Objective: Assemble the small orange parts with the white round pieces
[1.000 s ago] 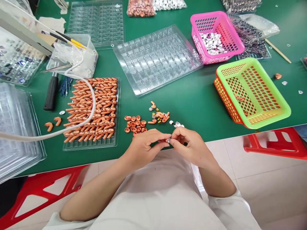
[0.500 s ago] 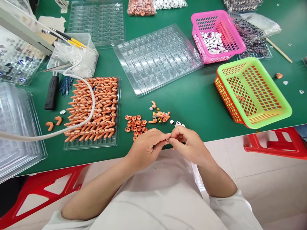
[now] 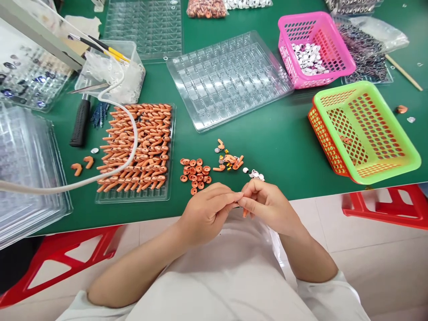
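My left hand [image 3: 209, 213] and my right hand [image 3: 269, 206] meet fingertip to fingertip at the table's front edge, both closed in a pinch. An orange earbud shell [image 3: 245, 213] shows below the right fingers, mostly covered by them. What the left fingertips pinch is hidden. Just beyond the left hand lies a cluster of round orange caps [image 3: 195, 171]. Farther off are several loose orange earbud pieces [image 3: 230, 160] with small yellow bits. Small white round parts [image 3: 257, 174] lie close to the right hand.
A clear tray of orange earbud shells [image 3: 140, 147] sits left, crossed by a white cable [image 3: 135, 133]. Behind are an unfilled clear tray [image 3: 227, 80], a pink basket [image 3: 316, 80] of white parts, and a green basket [image 3: 384, 171]. A black-handled tool [image 3: 80, 122] lies left.
The view has shifted, so the table things sit slightly farther right. The fingertips stay together; more of the orange earbud shell now shows below the right fingers.
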{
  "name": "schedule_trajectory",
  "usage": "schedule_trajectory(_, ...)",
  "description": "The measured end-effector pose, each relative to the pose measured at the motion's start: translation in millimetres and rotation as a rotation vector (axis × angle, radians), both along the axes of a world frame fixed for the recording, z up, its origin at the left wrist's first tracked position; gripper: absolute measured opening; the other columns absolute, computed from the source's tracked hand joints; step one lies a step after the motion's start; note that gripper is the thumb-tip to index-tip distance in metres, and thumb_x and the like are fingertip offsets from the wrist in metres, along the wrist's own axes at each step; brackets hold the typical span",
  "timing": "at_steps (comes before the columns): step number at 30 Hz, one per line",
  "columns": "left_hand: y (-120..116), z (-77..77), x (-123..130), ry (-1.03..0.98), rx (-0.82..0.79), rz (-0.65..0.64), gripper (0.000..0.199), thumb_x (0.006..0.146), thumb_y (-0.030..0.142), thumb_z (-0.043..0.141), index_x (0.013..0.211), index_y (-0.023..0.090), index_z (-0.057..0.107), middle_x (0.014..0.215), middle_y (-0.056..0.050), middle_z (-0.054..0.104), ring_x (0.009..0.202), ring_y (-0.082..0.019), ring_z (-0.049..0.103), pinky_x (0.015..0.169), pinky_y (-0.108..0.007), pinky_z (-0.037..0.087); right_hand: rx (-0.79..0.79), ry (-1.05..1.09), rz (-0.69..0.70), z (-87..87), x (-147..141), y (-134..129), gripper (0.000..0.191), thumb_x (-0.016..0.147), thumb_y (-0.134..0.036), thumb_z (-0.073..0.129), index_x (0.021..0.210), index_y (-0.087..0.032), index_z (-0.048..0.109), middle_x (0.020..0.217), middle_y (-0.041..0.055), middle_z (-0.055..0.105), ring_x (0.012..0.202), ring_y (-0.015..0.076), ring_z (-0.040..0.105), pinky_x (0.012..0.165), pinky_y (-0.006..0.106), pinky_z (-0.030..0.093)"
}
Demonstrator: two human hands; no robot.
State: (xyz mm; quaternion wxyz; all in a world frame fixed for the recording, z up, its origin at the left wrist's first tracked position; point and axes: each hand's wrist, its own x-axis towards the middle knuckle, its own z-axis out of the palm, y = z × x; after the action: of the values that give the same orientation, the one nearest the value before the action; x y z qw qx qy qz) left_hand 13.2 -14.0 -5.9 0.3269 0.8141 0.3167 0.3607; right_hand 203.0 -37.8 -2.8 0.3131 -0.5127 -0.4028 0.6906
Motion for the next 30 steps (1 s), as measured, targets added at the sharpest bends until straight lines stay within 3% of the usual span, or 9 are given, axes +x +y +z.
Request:
schedule_trajectory(9, -2.6, -4.9, -0.4, -0.053, -0.097, 0.048, 0.027, 0.086, 0.002, 0.061, 0.108, 0.015, 0.069, 0.086, -0.007, 0.074, 0.081, -0.015, 0.067, 0.072, -0.026, 0.055, -0.02, -0.02, -0.009, -0.8, -6.0, 6.6, 0.02, 0.085, -0.029, 0.064, 0.075, -0.021, 0.05, 0.063, -0.0044, 0.059, 0.055, 0.0123, 0.063, 0.049, 0.022, 0.046)
schedule_trajectory(11, -1.2, -1.7, 0.1, -0.054, -0.224, 0.044, 0.025, 0.085, 0.005, 0.064, 0.108, 0.015, 0.07, 0.088, -0.007, 0.075, 0.082, -0.015, 0.068, 0.074, -0.026, 0.056, 0.005, -0.061, -0.029, -1.5, -6.9, 7.1, 0.019, 0.085, -0.027, 0.064, 0.074, -0.021, 0.049, 0.064, -0.0048, 0.058, 0.056, 0.0116, 0.063, 0.051, 0.022, 0.047)
schedule_trajectory(16, 3.7, 8.8, 2.9, -0.103, -0.712, 0.095, 0.016, 0.088, 0.019, 0.065, 0.1, 0.015, 0.074, 0.092, -0.007, 0.077, 0.082, -0.017, 0.072, 0.074, -0.025, 0.058, 0.074, -0.068, -0.042, -1.2, -5.4, 5.7, 0.019, 0.088, -0.029, 0.062, 0.076, -0.02, 0.05, 0.064, -0.0056, 0.056, 0.056, 0.0101, 0.061, 0.052, 0.021, 0.046)
schedule_trajectory(20, 6.4, 13.4, 4.4, -0.213, -0.929, 0.158, 0.019, 0.084, 0.024, 0.068, 0.1, 0.014, 0.073, 0.092, -0.008, 0.077, 0.084, -0.019, 0.073, 0.076, -0.027, 0.06, 0.106, 0.049, -0.021, -2.7, -0.8, 1.2, 0.016, 0.09, -0.035, 0.063, 0.09, -0.02, 0.057, 0.074, -0.0014, 0.063, 0.063, 0.0115, 0.062, 0.052, 0.021, 0.046)
schedule_trajectory(24, 7.6, 14.3, 7.2, -0.24, -0.974, 0.208, 0.017, 0.08, 0.024, 0.069, 0.094, 0.013, 0.072, 0.088, -0.007, 0.076, 0.081, -0.018, 0.072, 0.074, -0.027, 0.06, 0.214, 0.013, -0.04, -5.5, 1.4, -5.0, 0.018, 0.086, -0.032, 0.069, 0.098, -0.022, 0.059, 0.083, 0.0006, 0.066, 0.073, 0.0132, 0.062, 0.061, 0.024, 0.049)
schedule_trajectory(30, 5.4, 9.1, 13.0, -0.247, -0.998, 0.235, 0.013, 0.076, 0.023, 0.069, 0.085, 0.014, 0.069, 0.08, -0.006, 0.073, 0.075, -0.018, 0.07, 0.071, -0.029, 0.058, 0.427, -0.257, -0.044, -2.3, -0.3, -8.7, 0.01, 0.086, -0.027, 0.067, 0.092, -0.023, 0.059, 0.08, -0.0002, 0.062, 0.068, 0.013, 0.057, 0.062, 0.026, 0.048)
